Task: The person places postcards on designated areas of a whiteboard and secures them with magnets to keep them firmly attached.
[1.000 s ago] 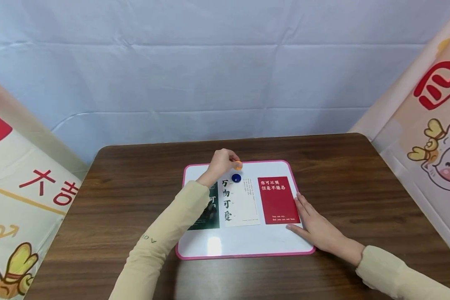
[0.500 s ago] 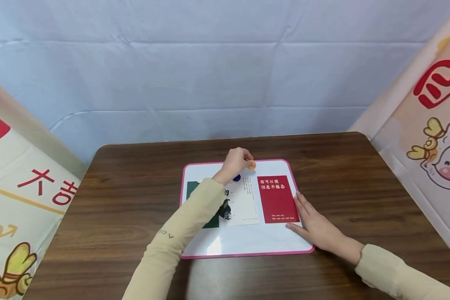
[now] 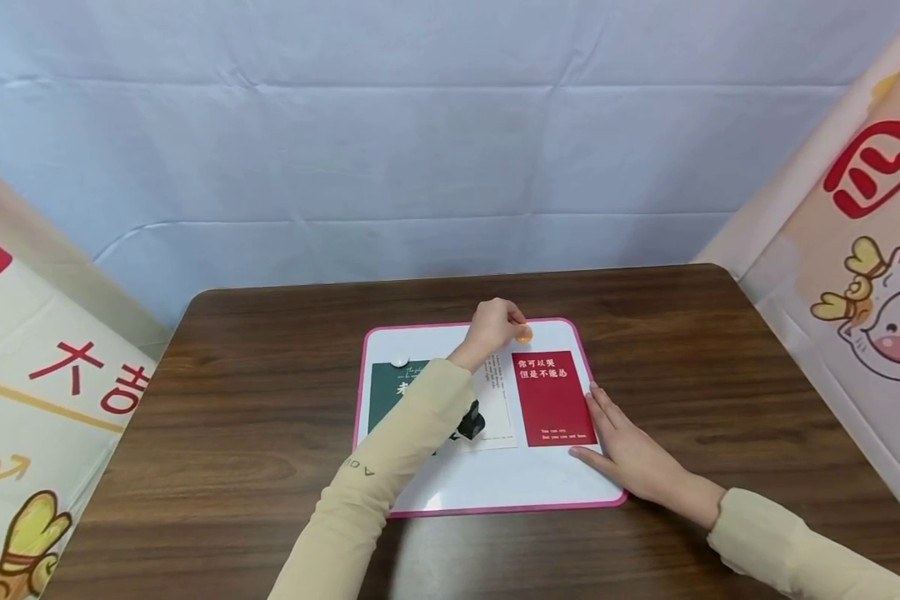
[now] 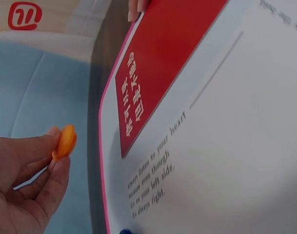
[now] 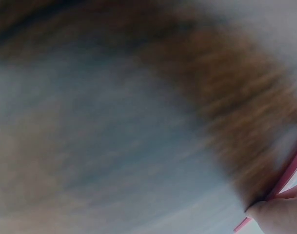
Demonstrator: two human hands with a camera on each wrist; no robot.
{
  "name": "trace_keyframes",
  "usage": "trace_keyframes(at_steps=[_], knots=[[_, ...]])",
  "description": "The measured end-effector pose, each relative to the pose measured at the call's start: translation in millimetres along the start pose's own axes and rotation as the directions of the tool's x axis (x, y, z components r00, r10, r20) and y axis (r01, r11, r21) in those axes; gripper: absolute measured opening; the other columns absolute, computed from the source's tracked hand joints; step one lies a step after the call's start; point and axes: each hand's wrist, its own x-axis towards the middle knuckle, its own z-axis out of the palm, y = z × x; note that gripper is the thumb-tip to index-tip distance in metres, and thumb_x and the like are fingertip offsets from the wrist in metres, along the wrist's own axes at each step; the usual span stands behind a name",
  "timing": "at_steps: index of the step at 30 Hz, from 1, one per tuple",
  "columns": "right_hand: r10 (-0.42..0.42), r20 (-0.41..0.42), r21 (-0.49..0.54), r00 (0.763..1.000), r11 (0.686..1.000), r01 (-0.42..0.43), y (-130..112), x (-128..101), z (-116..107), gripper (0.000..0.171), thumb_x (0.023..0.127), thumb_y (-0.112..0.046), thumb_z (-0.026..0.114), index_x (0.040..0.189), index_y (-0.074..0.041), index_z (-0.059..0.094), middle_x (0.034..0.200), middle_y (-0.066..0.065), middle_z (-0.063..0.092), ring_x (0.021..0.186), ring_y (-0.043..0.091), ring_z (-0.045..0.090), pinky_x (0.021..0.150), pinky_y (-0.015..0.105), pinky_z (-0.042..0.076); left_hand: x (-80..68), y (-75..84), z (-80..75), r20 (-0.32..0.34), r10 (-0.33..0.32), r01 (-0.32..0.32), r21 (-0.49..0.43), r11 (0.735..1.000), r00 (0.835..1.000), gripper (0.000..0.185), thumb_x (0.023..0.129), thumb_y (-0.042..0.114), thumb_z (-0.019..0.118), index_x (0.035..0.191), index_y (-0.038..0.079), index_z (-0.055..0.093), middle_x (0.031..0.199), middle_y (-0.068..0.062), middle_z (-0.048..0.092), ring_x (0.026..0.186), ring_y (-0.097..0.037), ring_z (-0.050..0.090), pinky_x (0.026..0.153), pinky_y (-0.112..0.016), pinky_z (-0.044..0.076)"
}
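My left hand point(image 3: 489, 328) pinches an orange round magnet point(image 3: 524, 334) between thumb and fingers, over the top edge of a pink-rimmed whiteboard point(image 3: 510, 487). In the left wrist view the orange magnet point(image 4: 65, 142) shows apart from the board. My right hand point(image 3: 633, 454) rests on the board's right edge, fingers extended. A red card point(image 3: 555, 404) lies on the board's right side, a white card point(image 3: 501, 408) in the middle, partly behind my left sleeve, and a green card point(image 3: 387, 392) at left. A blue magnet point(image 4: 125, 231) barely shows at the left wrist view's bottom edge.
A white round magnet point(image 3: 400, 362) sits at the green card's top edge. The board lies on a dark wooden table point(image 3: 270, 375). Pale cloth point(image 3: 420, 167) hangs behind it, with printed sheets point(image 3: 870, 250) at both sides. The right wrist view is mostly blurred.
My left hand has moved right along the board's top with the orange magnet, from above the white card toward the red card. The right hand has stayed in place.
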Motion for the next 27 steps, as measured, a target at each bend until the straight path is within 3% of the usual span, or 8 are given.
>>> trace_keyframes(at_steps=[27], knots=[[-0.006,-0.019,-0.022,1.0,1.0,0.005,-1.6,1.9,0.4,0.097,0.077,-0.057,0.06,0.142,0.002,0.02,0.148,0.019,0.016,0.132,0.036,0.024,0.088,0.048,0.045,-2.3,4.2,36.3,0.023,-0.039,0.042,-0.143,0.989,0.999,0.012,0.081,0.016,0.069,0.089,0.007,0.07,0.086,-0.001,0.064,0.076,-0.01,0.054,0.065,-0.02,0.047]])
